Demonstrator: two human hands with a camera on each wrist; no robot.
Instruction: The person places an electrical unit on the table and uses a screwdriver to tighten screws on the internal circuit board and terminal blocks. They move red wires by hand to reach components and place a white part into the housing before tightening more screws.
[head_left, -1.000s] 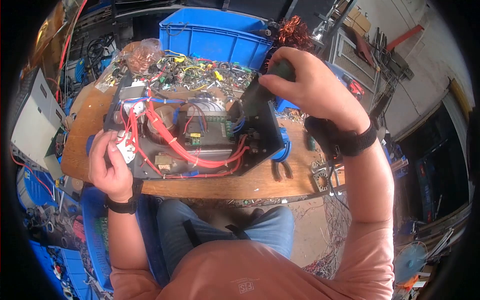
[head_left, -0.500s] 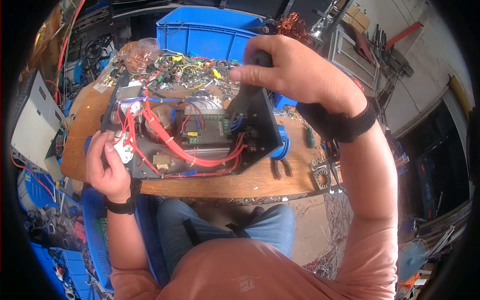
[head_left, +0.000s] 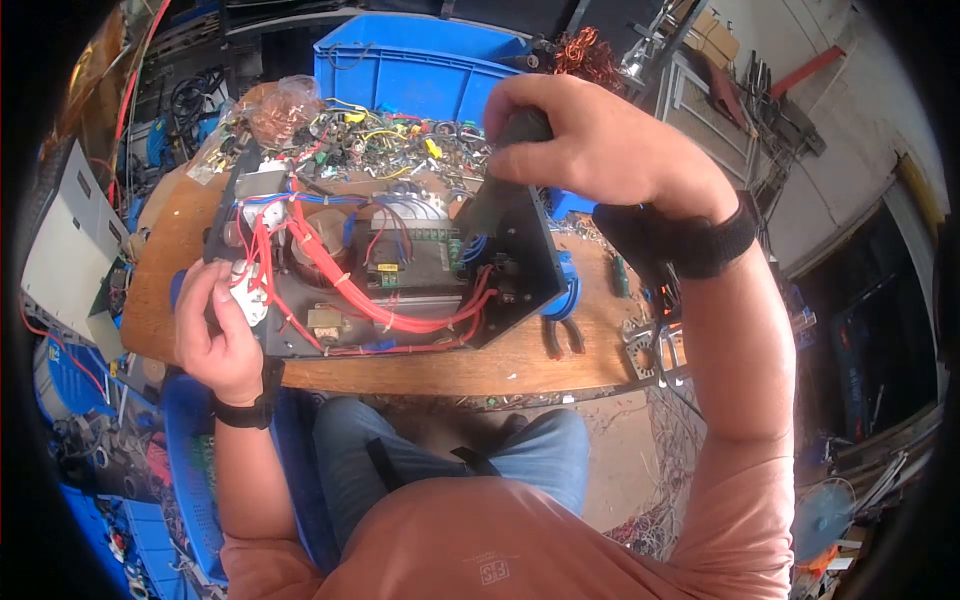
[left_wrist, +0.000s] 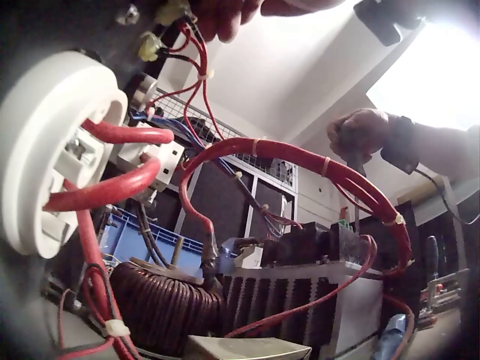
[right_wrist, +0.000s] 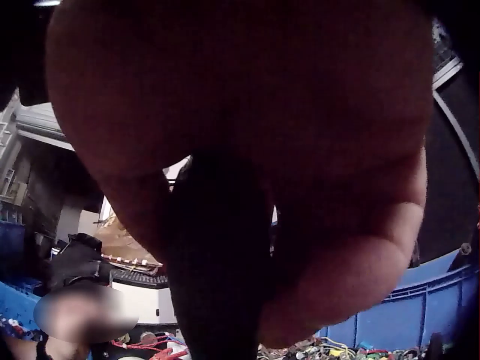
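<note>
A black metal chassis (head_left: pixel 285 335) with thick red wires (head_left: pixel 345 290) lies on the table. My left hand (head_left: pixel 218 335) holds its left edge, fingers curled beside a white round socket (head_left: pixel 250 294); the left wrist view shows those fingers (left_wrist: pixel 232 16) above the socket (left_wrist: pixel 56 142). Over the chassis's right part, my right hand (head_left: pixel 600 150) grips the dark handle (head_left: pixel 524 128) of a tool pointing down near the green terminal block (head_left: pixel 430 236). From the left wrist, that hand (left_wrist: pixel 366 135) appears above the components. The handle (right_wrist: pixel 217 255) looks almost black in the right wrist view.
Behind the chassis lie mixed scraps (head_left: pixel 385 145) and a blue crate (head_left: pixel 410 80). Pliers-like handles (head_left: pixel 565 340), a green-handled tool (head_left: pixel 621 277) and a toothed metal part (head_left: pixel 640 350) lie on the table (head_left: pixel 450 376) at right. A blue basket (head_left: pixel 190 480) stands below left.
My right hand has moved left with the tool, now held over the chassis's right part, and shifted only slightly in the last half second. My left hand has stayed almost still.
</note>
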